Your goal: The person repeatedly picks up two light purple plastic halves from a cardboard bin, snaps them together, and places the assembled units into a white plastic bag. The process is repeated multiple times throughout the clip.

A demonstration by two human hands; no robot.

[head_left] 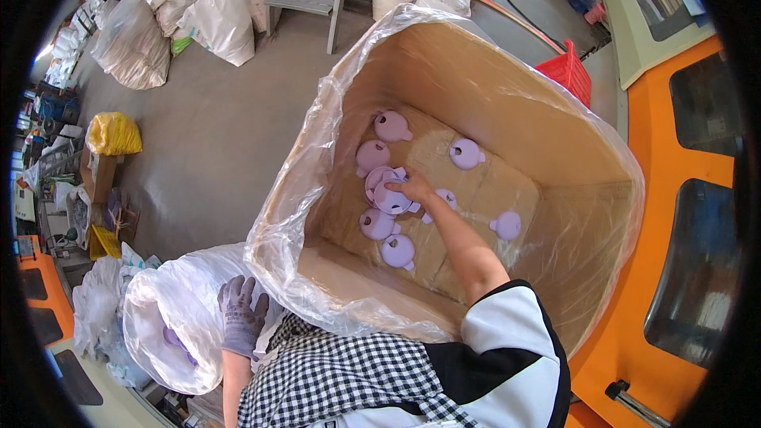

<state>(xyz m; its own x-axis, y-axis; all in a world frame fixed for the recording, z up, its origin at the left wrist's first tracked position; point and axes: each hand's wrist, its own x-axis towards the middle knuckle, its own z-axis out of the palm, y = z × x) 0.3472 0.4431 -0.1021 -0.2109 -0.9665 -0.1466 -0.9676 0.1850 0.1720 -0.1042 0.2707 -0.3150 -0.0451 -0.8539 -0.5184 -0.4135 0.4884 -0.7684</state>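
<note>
My bare right hand (414, 188) reaches deep into a large cardboard box (491, 55). Its fingers are closed at the edge of a lilac round plastic piece (390, 200), which lies against a few similar ones. Other lilac pieces, round with small tabs and dark holes, are scattered over the box bottom, among them one piece (467, 154) farther back and another piece (507, 225) to the right. My left hand (242, 313), in a grey glove, has its fingers stretched out beside a white plastic bag (178, 277). Something purple (176, 341) shows inside that bag's mouth.
Clear plastic film (317, 135) lines the box and folds over its rim. An orange machine (666, 150) stands close on the right. A red crate (567, 73) sits behind the box. Across the floor are full sacks (222, 20), a metal step stand (305, 0) and a yellow bag (113, 133).
</note>
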